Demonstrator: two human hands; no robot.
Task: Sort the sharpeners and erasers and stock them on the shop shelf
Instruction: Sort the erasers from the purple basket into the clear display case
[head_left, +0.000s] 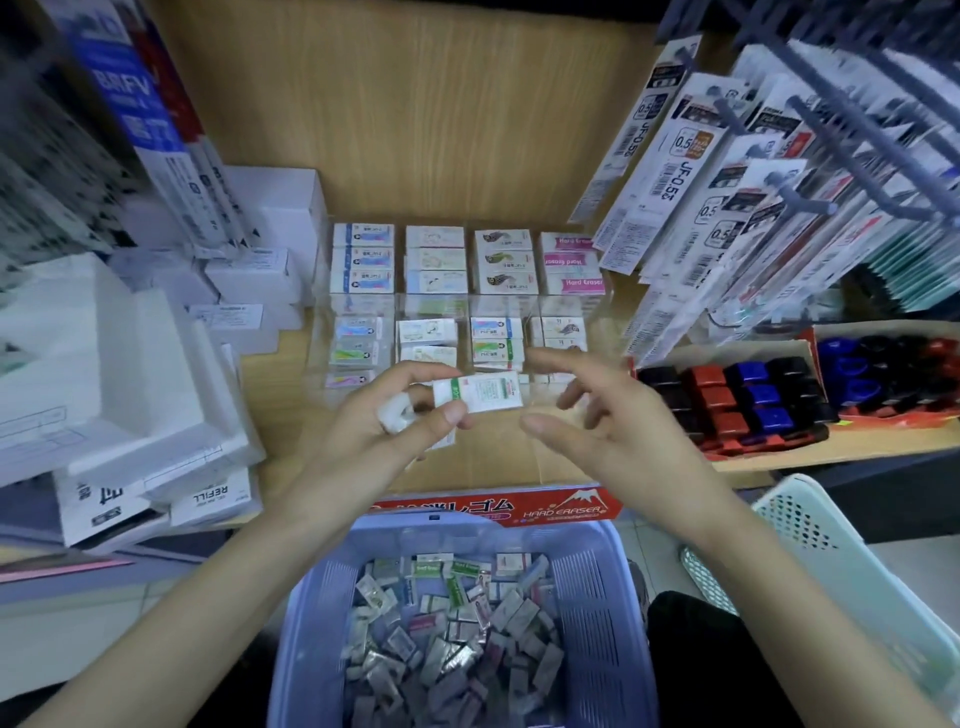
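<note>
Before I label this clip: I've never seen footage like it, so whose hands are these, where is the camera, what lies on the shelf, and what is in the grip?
No machine here: a person works bare-handed, and the one camera sits on their head, looking down. The left hand pinches a white eraser with a green band; the right hand is open, holding nothing. On the shelf sit stacked erasers, with red, blue and black sharpeners to the right. The blue basket below holds loose erasers.
</note>
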